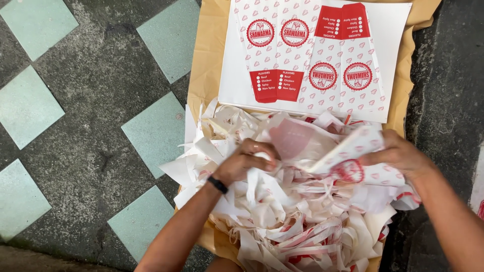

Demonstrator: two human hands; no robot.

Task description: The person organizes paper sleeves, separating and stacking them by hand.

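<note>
The left hand (247, 160) has its fingers curled tight around white paper scraps (282, 221) in the middle of a big messy pile. The right hand (401, 153) pinches a folded paper sleeve (348, 156), white with small red marks and a round red badge. Above the pile lies a flat white printed sheet (312, 55) with four round red badges and two red boxes. It rests on brown paper (206, 55) spread over a grey and green tiled floor (96, 100).

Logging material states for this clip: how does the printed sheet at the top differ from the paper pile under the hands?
The printed sheet lies flat and whole on the brown paper; the scrap pile is a loose, crumpled heap of cut strips. The sheet is untouched, while the left hand and right hand pull at pieces in the pile. Both are white paper with red print.
</note>
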